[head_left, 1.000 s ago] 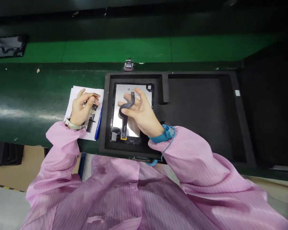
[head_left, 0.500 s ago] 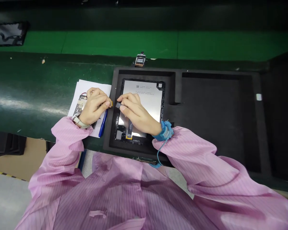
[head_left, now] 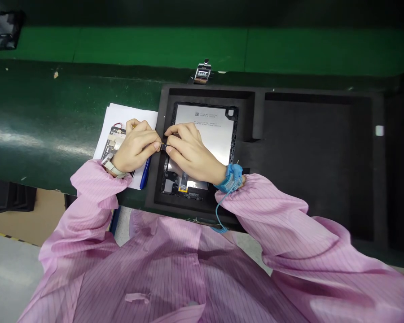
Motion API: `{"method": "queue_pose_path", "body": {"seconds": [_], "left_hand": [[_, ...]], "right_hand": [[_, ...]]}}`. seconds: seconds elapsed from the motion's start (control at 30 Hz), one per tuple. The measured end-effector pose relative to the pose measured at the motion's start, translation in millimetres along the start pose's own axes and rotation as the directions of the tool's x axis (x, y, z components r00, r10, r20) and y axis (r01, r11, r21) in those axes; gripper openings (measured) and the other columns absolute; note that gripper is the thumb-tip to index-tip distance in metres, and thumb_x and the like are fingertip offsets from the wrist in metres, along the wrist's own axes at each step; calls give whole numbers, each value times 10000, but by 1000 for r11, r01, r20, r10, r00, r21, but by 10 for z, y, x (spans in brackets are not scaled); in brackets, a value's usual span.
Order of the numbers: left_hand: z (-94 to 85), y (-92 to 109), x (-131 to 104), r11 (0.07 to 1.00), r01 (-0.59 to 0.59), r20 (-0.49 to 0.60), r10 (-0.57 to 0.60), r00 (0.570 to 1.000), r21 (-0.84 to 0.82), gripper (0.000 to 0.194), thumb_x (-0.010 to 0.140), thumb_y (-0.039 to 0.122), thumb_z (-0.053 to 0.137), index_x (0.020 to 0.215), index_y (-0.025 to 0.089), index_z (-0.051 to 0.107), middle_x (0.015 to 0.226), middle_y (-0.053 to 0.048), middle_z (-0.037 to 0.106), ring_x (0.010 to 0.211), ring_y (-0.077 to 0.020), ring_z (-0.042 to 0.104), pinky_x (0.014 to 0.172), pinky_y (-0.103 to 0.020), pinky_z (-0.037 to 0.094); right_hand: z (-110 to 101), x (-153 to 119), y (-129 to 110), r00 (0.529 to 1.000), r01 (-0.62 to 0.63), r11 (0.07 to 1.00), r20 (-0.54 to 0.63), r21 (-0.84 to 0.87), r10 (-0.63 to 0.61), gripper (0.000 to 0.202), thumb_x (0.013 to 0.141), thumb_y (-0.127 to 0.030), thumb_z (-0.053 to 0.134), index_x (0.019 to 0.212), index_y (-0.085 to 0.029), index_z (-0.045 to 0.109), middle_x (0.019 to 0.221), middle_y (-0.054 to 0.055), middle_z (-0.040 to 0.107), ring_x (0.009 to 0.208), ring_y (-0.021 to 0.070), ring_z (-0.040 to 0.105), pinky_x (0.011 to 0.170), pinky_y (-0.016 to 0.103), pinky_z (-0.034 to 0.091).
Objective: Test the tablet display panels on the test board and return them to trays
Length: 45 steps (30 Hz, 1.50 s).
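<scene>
My left hand (head_left: 134, 147) is closed, pinching the small gold-edged end of a flex cable (head_left: 161, 146) between thumb and fingers. Meeting it there, my right hand (head_left: 192, 154) pinches the dark connector end of another flex cable (head_left: 184, 181), whose lower part shows over the screen panel. The two ends touch or nearly touch; whether they are joined I cannot tell. Beneath my right hand lies a tablet screen panel (head_left: 215, 139), silvery back up, in a black foam tray (head_left: 153, 190). A circuit board (head_left: 111, 142) with red wires rests on white paper, partly hidden by my left hand.
White paper (head_left: 121, 113) lies left of the tray, with a blue pen (head_left: 145, 174) on it. A metal tally counter (head_left: 202, 73) stands behind the tray. A blue coiled wrist-strap cord (head_left: 218, 208) hangs from my right wrist. Another dark-framed panel (head_left: 2, 30) lies far left.
The gap between the two cable ends has closed as my hands came together. The whole view has shifted slightly, with the bench appearing higher.
</scene>
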<state>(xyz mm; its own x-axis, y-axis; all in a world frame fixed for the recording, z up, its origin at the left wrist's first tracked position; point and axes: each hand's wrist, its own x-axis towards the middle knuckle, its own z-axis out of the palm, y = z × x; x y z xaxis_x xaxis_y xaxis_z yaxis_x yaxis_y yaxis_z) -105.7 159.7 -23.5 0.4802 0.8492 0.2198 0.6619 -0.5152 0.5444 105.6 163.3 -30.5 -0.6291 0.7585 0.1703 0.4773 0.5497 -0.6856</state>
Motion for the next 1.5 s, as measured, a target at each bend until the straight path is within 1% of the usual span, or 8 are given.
{"method": "queue_pose_path", "body": {"seconds": [0.33, 0.6, 1.03, 1.2, 1.37, 1.43, 1.47, 1.5], "left_hand": [[0, 19, 2, 999, -22, 9, 21, 1000, 30, 540, 1059, 544, 274, 732, 220, 558, 663, -6, 540, 812, -234, 523, 960, -520, 317], [17, 38, 5, 999, -8, -4, 8, 1000, 41, 550, 1058, 571, 264, 727, 221, 530, 668, -5, 547, 794, -228, 511, 948, -531, 332], [-6, 21, -11, 1000, 1, 0, -1, 1000, 7, 567, 1032, 634, 349, 722, 224, 587, 658, -2, 582, 799, -225, 542, 981, -537, 340], [7, 22, -30, 1000, -16, -59, 16, 998, -5, 420, 1009, 509, 478, 735, 234, 639, 635, 13, 586, 806, -220, 568, 999, -530, 337], [27, 16, -4, 999, -10, -135, 14, 991, 32, 328, 953, 409, 572, 686, 221, 603, 628, 30, 586, 824, -210, 609, 1049, -521, 334], [-26, 52, -74, 999, -10, -206, 17, 978, 38, 273, 970, 417, 577, 792, 225, 656, 791, 0, 679, 936, -228, 637, 1090, -513, 330], [-60, 83, -146, 999, 14, -282, -3, 959, 38, 254, 992, 414, 555, 877, 225, 681, 902, -25, 709, 1006, -239, 639, 1089, -500, 348], [-91, 123, -244, 997, 65, -394, -44, 918, 39, 250, 1016, 397, 523, 952, 220, 689, 986, -47, 715, 1049, -243, 633, 1061, -475, 384]], "right_hand": [[-15, 12, -26, 998, -40, 998, 37, -51, 42, 268, 1010, -268, 371, 883, -198, 597, 1230, 122, 581, 1183, 282, 453, 1079, 479, 387], [2, 5, -32, 999, -39, 999, -8, -19, 39, 260, 997, -278, 371, 860, -218, 585, 1202, 122, 597, 1162, 297, 464, 1050, 515, 403], [-80, -1, -1, 996, -15, 1000, 88, 25, 13, 271, 1027, -320, 365, 936, -217, 598, 1283, 119, 571, 1225, 296, 428, 1126, 540, 367], [-79, 3, -5, 995, -1, 1000, 103, 19, -1, 278, 1045, -342, 366, 975, -208, 599, 1305, 130, 566, 1251, 293, 425, 1145, 533, 356], [-116, -27, -75, 997, -4, 1000, 73, -25, 6, 377, 1066, -444, 341, 1094, -185, 613, 1343, 154, 565, 1286, 304, 437, 1139, 534, 381], [-220, -133, -146, 999, -43, 996, 13, -80, 44, 466, 1064, -501, 324, 1219, -157, 597, 1385, 180, 550, 1314, 323, 443, 1133, 546, 394], [-288, -218, -183, 997, -73, 989, -28, -125, 71, 501, 1061, -516, 326, 1279, -143, 580, 1410, 193, 538, 1328, 336, 444, 1130, 556, 398], [-360, -326, -216, 992, -112, 978, -72, -175, 100, 525, 1056, -521, 338, 1332, -134, 559, 1433, 202, 527, 1339, 349, 444, 1128, 567, 400]]}}
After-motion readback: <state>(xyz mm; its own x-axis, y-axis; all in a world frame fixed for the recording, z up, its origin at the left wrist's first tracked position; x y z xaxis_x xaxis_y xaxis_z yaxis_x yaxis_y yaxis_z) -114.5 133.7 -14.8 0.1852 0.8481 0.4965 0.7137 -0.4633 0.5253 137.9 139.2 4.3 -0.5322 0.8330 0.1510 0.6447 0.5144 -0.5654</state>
